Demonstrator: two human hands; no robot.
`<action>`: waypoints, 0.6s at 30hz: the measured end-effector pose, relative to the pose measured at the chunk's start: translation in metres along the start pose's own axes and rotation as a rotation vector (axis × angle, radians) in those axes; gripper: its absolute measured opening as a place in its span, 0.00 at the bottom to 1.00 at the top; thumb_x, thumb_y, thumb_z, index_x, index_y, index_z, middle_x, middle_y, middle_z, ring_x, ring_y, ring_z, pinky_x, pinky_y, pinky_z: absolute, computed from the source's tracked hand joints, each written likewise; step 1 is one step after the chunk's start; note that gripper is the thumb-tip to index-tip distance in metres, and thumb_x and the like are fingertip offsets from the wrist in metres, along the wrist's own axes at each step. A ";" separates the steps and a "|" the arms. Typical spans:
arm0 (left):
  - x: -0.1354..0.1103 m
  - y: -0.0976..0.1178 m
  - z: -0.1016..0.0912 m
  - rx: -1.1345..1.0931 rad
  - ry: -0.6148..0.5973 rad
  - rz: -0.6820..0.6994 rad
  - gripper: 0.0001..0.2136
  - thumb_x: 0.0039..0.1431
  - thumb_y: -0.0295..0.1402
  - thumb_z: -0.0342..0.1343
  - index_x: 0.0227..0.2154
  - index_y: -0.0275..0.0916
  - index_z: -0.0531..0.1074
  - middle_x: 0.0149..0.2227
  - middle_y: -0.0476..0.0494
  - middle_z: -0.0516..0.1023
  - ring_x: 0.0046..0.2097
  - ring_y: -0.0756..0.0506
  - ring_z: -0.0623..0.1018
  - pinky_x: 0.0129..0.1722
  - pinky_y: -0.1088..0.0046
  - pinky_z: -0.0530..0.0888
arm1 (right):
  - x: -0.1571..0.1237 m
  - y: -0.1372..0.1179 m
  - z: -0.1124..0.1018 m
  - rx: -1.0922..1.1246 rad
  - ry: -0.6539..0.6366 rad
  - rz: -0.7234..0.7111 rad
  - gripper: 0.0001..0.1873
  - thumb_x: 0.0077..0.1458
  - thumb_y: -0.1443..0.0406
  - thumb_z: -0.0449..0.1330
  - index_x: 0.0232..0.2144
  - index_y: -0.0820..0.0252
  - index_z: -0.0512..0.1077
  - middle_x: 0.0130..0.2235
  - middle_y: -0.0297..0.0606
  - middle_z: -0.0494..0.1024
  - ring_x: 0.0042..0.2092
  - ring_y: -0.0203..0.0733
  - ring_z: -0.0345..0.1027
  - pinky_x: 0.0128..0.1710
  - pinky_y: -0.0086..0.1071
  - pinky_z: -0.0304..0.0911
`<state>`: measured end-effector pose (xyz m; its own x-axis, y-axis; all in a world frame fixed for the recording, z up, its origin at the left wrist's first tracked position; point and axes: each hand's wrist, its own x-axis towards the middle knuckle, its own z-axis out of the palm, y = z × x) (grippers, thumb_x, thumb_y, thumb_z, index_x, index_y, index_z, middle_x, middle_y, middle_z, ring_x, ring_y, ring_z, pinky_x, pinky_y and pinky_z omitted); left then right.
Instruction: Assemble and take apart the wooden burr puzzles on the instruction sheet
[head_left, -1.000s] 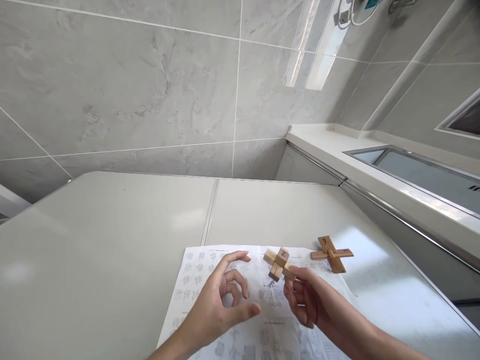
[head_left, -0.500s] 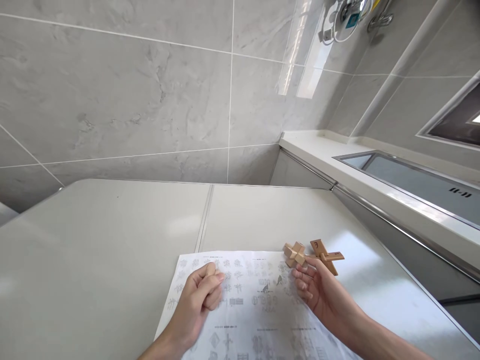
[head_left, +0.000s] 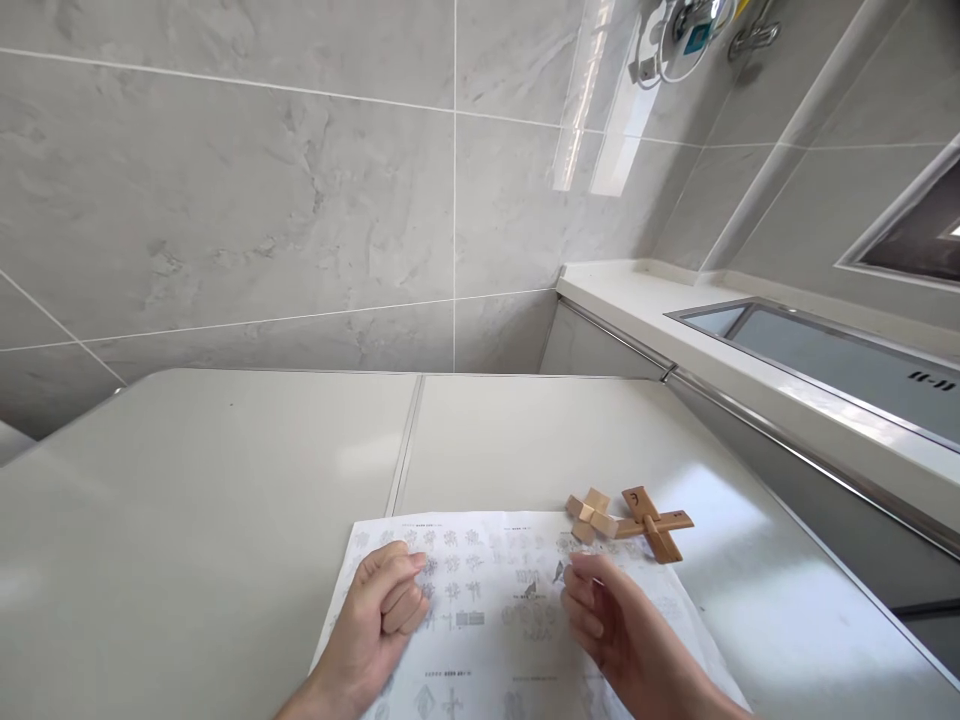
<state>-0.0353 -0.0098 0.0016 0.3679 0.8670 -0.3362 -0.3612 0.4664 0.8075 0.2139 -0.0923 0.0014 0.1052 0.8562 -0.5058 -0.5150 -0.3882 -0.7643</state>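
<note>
My left hand point(head_left: 386, 605) is closed in a fist over the left part of a printed paper sheet point(head_left: 487, 655). Whatever its fingers may hold is hidden. Over the sheet's right part is my right hand point(head_left: 611, 610), fingers curled in and thumb near the index finger, with nothing visible in it. Just beyond that hand sits a small light-wood interlocking puzzle point(head_left: 591, 515), apart from the fingertips. Beside it on the right lies a darker wooden cross of flat interlocked pieces point(head_left: 651, 523) with small dark marks; one arm reaches the light puzzle.
The sheet lies on a pale folding table point(head_left: 225, 500) with a seam across it. Grey tiled wall point(head_left: 300, 200) stands behind. To the right runs a white counter point(head_left: 622, 290) with a framed glass panel point(head_left: 825, 350). A shower fitting point(head_left: 690, 40) hangs at upper right.
My right hand has drawn back toward me from the wooden puzzles, and its fingers have curled in. My left hand has shifted slightly left and lower, still closed. The view has tilted slightly.
</note>
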 end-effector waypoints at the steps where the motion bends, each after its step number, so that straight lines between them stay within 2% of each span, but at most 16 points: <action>1: 0.000 0.000 0.000 0.012 0.001 -0.004 0.43 0.46 0.41 0.77 0.22 0.42 0.36 0.17 0.63 0.35 0.21 0.57 0.38 0.21 0.73 0.46 | 0.000 -0.001 0.003 -0.054 -0.050 -0.045 0.29 0.55 0.49 0.71 0.23 0.53 0.55 0.24 0.26 0.56 0.26 0.35 0.44 0.26 0.31 0.47; 4: 0.000 0.000 0.000 0.036 0.018 -0.012 0.46 0.44 0.42 0.79 0.23 0.41 0.35 0.17 0.63 0.36 0.20 0.58 0.39 0.22 0.74 0.45 | 0.007 -0.007 0.009 -0.213 -0.112 -0.220 0.35 0.57 0.50 0.72 0.23 0.53 0.49 0.24 0.25 0.52 0.28 0.35 0.40 0.29 0.33 0.43; 8: 0.003 0.004 -0.001 0.052 0.051 -0.009 0.48 0.43 0.48 0.81 0.23 0.41 0.35 0.17 0.64 0.35 0.20 0.58 0.39 0.22 0.74 0.45 | 0.024 -0.017 0.003 -0.444 -0.094 -0.421 0.42 0.57 0.48 0.72 0.21 0.52 0.42 0.23 0.25 0.45 0.28 0.36 0.37 0.29 0.35 0.40; 12: 0.007 0.007 -0.005 0.055 0.108 0.008 0.49 0.44 0.51 0.80 0.23 0.42 0.35 0.18 0.64 0.34 0.21 0.58 0.38 0.22 0.74 0.45 | 0.039 -0.018 -0.016 -0.501 -0.080 -0.419 0.44 0.57 0.42 0.70 0.21 0.52 0.40 0.22 0.25 0.45 0.26 0.35 0.37 0.27 0.36 0.39; 15: 0.008 0.009 -0.009 0.054 0.140 0.006 0.48 0.42 0.48 0.81 0.23 0.42 0.35 0.18 0.64 0.34 0.21 0.57 0.38 0.21 0.74 0.45 | 0.041 -0.016 -0.027 -0.528 -0.110 -0.316 0.44 0.57 0.36 0.68 0.21 0.51 0.41 0.22 0.26 0.46 0.25 0.36 0.38 0.26 0.36 0.39; 18: 0.008 0.009 -0.014 0.048 0.167 -0.001 0.47 0.42 0.44 0.80 0.23 0.42 0.35 0.18 0.63 0.34 0.21 0.57 0.38 0.21 0.75 0.46 | 0.036 -0.014 -0.028 -0.599 -0.073 -0.356 0.45 0.57 0.33 0.66 0.22 0.52 0.39 0.23 0.27 0.46 0.27 0.37 0.37 0.28 0.37 0.41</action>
<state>-0.0470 0.0040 -0.0010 0.2189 0.8855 -0.4099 -0.3177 0.4618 0.8281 0.2487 -0.0649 -0.0170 0.1121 0.9788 -0.1713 0.0997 -0.1826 -0.9781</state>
